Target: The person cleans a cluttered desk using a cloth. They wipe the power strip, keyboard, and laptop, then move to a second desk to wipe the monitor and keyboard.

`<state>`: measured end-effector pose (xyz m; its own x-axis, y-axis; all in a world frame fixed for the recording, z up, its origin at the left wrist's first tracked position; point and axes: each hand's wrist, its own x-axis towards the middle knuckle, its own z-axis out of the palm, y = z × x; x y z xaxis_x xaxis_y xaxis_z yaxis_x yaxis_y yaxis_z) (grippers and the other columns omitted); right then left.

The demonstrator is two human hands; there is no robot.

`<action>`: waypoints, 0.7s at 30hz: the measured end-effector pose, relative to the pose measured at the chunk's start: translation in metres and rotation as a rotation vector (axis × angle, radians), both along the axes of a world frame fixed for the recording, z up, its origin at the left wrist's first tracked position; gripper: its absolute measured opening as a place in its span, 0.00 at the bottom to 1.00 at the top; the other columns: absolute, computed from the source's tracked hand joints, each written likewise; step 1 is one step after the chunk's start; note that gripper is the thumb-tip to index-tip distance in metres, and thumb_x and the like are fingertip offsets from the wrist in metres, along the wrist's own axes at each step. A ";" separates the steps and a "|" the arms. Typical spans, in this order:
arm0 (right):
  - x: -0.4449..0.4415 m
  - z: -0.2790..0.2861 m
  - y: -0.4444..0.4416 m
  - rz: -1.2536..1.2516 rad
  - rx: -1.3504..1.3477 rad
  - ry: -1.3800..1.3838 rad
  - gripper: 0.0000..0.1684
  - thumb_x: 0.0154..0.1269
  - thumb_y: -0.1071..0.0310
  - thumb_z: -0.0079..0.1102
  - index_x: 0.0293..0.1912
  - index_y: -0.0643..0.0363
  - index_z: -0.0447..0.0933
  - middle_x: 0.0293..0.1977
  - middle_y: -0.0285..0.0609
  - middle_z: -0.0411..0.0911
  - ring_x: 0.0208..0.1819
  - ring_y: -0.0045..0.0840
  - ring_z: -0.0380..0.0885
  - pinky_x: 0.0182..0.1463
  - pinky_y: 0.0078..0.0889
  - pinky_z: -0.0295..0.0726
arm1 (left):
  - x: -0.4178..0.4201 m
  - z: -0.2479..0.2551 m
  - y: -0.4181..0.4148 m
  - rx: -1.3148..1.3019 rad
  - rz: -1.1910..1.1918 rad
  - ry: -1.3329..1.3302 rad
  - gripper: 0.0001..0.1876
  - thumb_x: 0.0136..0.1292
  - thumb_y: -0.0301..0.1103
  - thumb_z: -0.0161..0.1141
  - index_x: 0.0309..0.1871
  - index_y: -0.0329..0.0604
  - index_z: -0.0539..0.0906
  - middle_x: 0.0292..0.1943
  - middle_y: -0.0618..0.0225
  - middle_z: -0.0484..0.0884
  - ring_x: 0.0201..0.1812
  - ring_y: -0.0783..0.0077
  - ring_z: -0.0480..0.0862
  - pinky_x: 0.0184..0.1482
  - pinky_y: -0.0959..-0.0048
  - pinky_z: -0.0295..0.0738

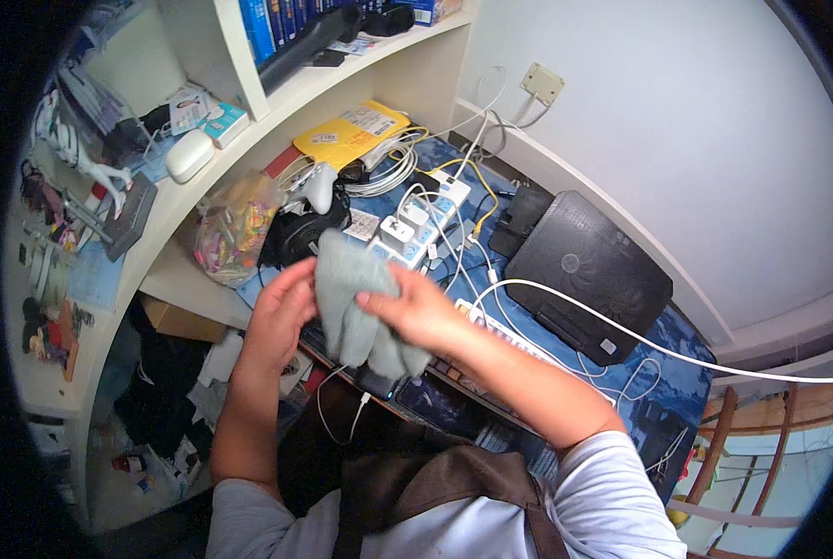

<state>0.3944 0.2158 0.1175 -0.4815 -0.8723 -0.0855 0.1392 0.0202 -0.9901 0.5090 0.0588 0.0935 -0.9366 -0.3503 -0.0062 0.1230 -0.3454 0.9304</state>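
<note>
A folded, soft grey cloth (353, 279) hangs in front of me above the desk's front edge. My right hand (416, 304) grips it from the right, thumb on top and the other fingers hidden behind it. At its left edge, my left hand (287, 314) holds the cloth with fingertips partly out of sight behind the fabric. The lower part of the cloth droops in loose folds over a dark device (378, 383) with a small blue light and a white cable.
Behind the cloth stands a white power strip (451, 189) with chargers and tangled cables. A black laptop cooling pad (587, 272) and white keyboard (521, 335) lie right. A plastic bag (238, 227), white game controller (318, 187) and yellow mailer (353, 133) lie left; shelves (179, 178) curve alongside.
</note>
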 end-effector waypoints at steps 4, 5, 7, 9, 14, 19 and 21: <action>-0.071 0.078 0.008 -0.176 0.031 0.381 0.25 0.57 0.65 0.56 0.53 0.62 0.65 0.40 0.41 0.75 0.42 0.22 0.73 0.49 0.26 0.71 | -0.035 -0.066 -0.012 -0.445 0.204 -0.217 0.26 0.55 0.34 0.60 0.56 0.34 0.67 0.53 0.56 0.71 0.54 0.64 0.71 0.55 0.70 0.65; -0.088 0.101 0.014 -0.247 0.046 0.436 0.26 0.57 0.64 0.57 0.54 0.61 0.65 0.40 0.41 0.75 0.42 0.23 0.74 0.49 0.27 0.71 | -0.045 -0.079 -0.007 -0.766 0.177 -0.355 0.32 0.50 0.37 0.64 0.57 0.35 0.65 0.55 0.53 0.68 0.56 0.60 0.68 0.57 0.67 0.62; -0.117 0.127 0.020 -0.400 0.068 0.325 0.26 0.57 0.63 0.56 0.54 0.60 0.64 0.40 0.42 0.75 0.41 0.24 0.75 0.47 0.28 0.73 | -0.065 -0.113 0.006 -1.057 0.126 -0.433 0.42 0.44 0.44 0.67 0.59 0.31 0.61 0.59 0.49 0.60 0.59 0.51 0.62 0.60 0.62 0.57; -0.170 0.128 0.033 -0.457 0.156 0.389 0.27 0.57 0.63 0.56 0.55 0.60 0.63 0.39 0.43 0.76 0.40 0.25 0.76 0.45 0.29 0.75 | -0.089 -0.143 0.019 -1.185 0.154 -0.438 0.47 0.38 0.47 0.69 0.59 0.31 0.59 0.59 0.51 0.58 0.59 0.50 0.60 0.59 0.59 0.56; -0.240 0.098 0.041 -0.431 0.527 0.415 0.26 0.57 0.64 0.56 0.54 0.61 0.63 0.39 0.44 0.75 0.38 0.26 0.75 0.43 0.30 0.76 | -0.129 -0.155 0.037 -1.310 0.206 -0.564 0.51 0.33 0.48 0.71 0.60 0.37 0.57 0.58 0.55 0.57 0.58 0.51 0.58 0.58 0.56 0.54; -0.291 0.050 0.014 -0.236 0.716 0.556 0.39 0.50 0.59 0.60 0.60 0.59 0.58 0.48 0.52 0.72 0.48 0.35 0.72 0.51 0.32 0.70 | -0.134 -0.174 0.021 -1.318 0.252 -0.550 0.51 0.34 0.46 0.71 0.62 0.39 0.55 0.58 0.54 0.56 0.58 0.49 0.57 0.59 0.55 0.52; -0.303 0.031 -0.002 -0.207 0.828 0.685 0.43 0.44 0.58 0.62 0.60 0.57 0.57 0.49 0.55 0.71 0.52 0.40 0.70 0.55 0.33 0.67 | -0.132 -0.174 0.016 -1.323 0.231 -0.563 0.51 0.33 0.46 0.70 0.61 0.38 0.55 0.57 0.52 0.57 0.57 0.48 0.58 0.59 0.55 0.53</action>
